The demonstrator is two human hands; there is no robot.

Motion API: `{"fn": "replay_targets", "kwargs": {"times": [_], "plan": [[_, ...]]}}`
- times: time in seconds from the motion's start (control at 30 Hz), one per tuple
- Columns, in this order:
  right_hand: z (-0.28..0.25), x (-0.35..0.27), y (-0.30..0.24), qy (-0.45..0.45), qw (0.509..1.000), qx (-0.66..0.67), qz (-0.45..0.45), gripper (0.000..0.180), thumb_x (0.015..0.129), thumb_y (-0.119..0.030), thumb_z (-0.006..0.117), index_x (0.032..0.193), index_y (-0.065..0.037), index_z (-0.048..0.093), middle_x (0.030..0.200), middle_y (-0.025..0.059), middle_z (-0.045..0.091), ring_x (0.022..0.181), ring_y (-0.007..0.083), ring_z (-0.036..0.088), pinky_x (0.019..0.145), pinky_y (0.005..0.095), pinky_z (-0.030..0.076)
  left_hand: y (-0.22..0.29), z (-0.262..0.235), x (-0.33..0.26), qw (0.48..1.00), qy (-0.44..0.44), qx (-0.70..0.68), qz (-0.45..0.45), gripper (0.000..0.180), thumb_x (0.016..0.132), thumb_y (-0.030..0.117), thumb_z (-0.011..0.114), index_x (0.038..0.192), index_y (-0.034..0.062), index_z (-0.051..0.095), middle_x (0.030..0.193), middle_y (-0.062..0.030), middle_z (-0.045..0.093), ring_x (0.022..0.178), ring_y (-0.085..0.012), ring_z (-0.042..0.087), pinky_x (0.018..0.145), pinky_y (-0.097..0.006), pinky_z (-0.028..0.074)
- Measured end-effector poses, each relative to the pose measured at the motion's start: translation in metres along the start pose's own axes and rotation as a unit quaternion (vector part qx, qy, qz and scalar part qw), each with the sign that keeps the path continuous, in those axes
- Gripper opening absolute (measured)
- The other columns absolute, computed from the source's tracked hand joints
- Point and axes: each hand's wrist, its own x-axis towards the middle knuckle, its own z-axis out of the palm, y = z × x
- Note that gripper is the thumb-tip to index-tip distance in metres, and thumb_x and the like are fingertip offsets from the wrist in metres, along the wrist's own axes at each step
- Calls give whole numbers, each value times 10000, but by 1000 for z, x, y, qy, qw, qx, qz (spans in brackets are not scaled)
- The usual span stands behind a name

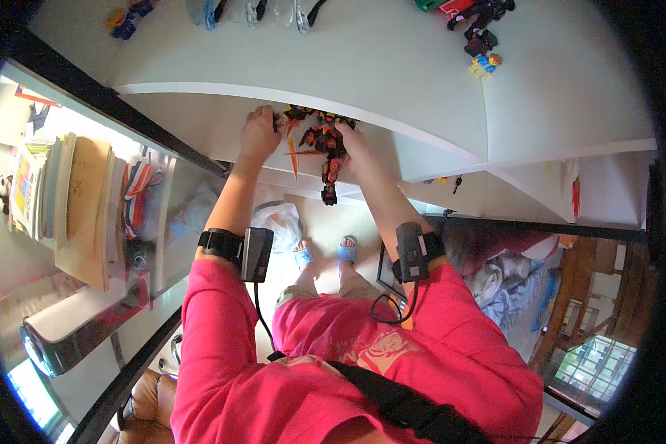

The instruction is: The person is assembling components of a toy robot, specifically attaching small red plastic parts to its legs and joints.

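A black, red and orange toy robot figure (324,140) is between my hands at the front of a white shelf compartment. One of its legs hangs down past the shelf edge, and thin orange blade-like pieces stick out at its left. Curled at its upper left, my left hand (260,133) has its fingers closed round a small part that I cannot make out clearly. On the other side my right hand (354,146) grips the figure's body, the thumb against it and the other fingers mostly hidden.
Above is a white shelf board (296,92) with small toy figures (485,65) at its far right and clear glasses-like items (255,13) at the back. Left, books (81,200) stand on another shelf. A plastic bag (277,222) lies on the floor by my feet.
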Motion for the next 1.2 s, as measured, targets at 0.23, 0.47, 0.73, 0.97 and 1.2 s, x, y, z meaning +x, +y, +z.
{"fn": "replay_targets", "kwargs": {"times": [0.23, 0.47, 0.73, 0.97, 1.2], "plan": [[-75, 63, 20, -10, 970, -221, -100, 207, 743, -218, 510, 891, -74, 524, 813, 51, 559, 728, 169, 530, 617, 298, 444, 19, 17, 24, 993, -87, 67, -38, 322, 672, 188, 622, 870, 17, 433, 807, -151, 539, 794, -339, 538, 666, -393, 466], [-11, -101, -32, 6, 934, -336, -124, 446, 749, -186, 526, 1154, -44, 405, 1094, 126, 485, 888, 157, 519, 704, 271, 428, -7, -23, -19, 983, -26, -39, -177, 314, 621, 148, 617, 847, -1, 458, 760, -194, 563, 754, -357, 558, 654, -408, 451], [-27, -168, -22, -244, 941, -151, -177, 393, 818, -72, 496, 1194, -39, 386, 1101, 116, 476, 853, 135, 540, 703, 254, 450, 98, -77, -112, 716, -153, -604, -315, 153, 694, 81, 589, 817, 5, 542, 698, -45, 559, 592, -118, 515, 551, -245, 414], [-46, -196, 8, -281, 955, -73, -64, 196, 791, -53, 540, 966, 33, 552, 860, 67, 584, 731, 95, 562, 652, 213, 482, 144, -72, -177, 567, -144, -702, -406, 193, 706, 101, 615, 850, 0, 536, 740, -67, 574, 636, -127, 536, 589, -254, 447], [-82, -193, -1, -229, 973, -21, -31, 220, 816, -107, 501, 1004, 3, 520, 771, 55, 563, 689, 125, 556, 634, 262, 480, 162, -58, -193, 624, -123, -656, -405, 292, 785, 161, 481, 1027, -1, 457, 829, -81, 565, 718, -123, 498, 674, -234, 401]]}}
